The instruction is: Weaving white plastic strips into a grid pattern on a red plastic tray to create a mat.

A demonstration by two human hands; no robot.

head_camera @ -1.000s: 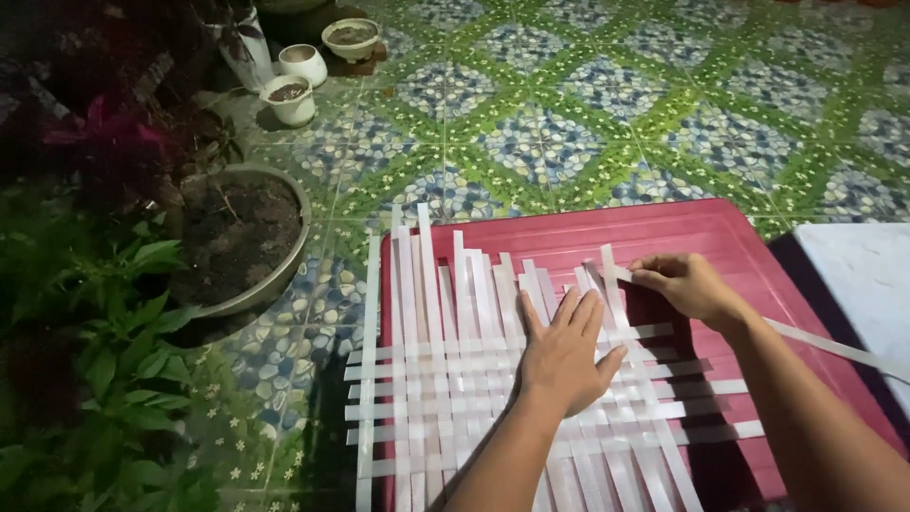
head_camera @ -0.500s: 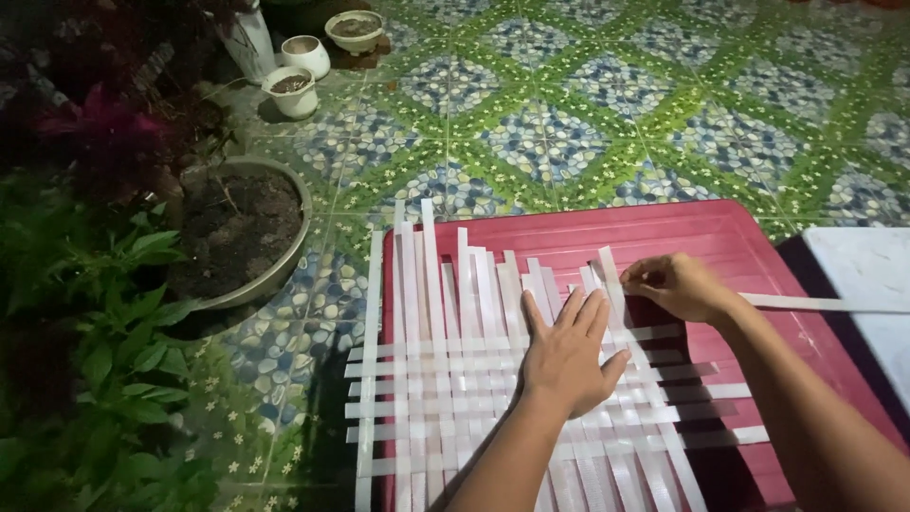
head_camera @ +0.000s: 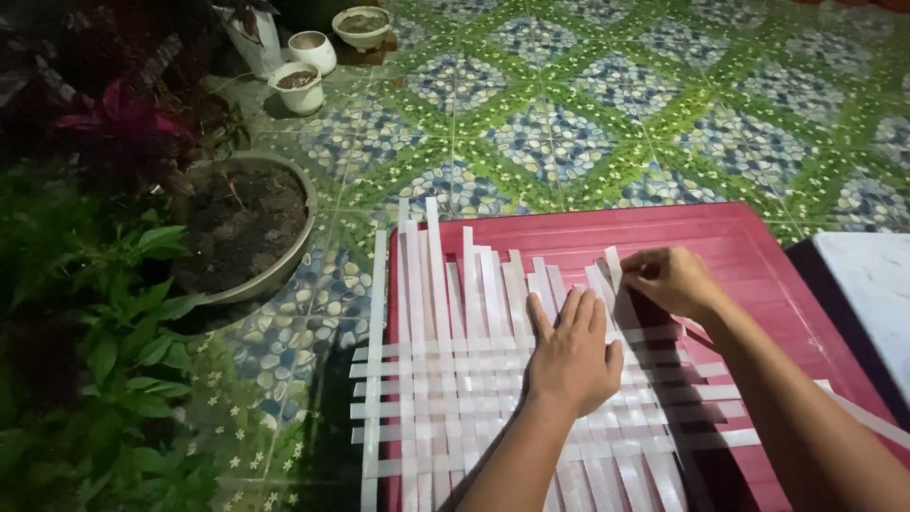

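Pinching one strip end (head_camera: 614, 258): right hand (head_camera: 671, 281); left hand (head_camera: 572, 356) flat, grip wide, pressing woven mat (head_camera: 445, 379).

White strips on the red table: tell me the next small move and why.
Probably lift the upright strip that the right hand pinches, so a cross strip can pass beneath. The left hand lies flat on the woven strips, pinning them.

dim night scene — frontal light | dark left edge — sharp
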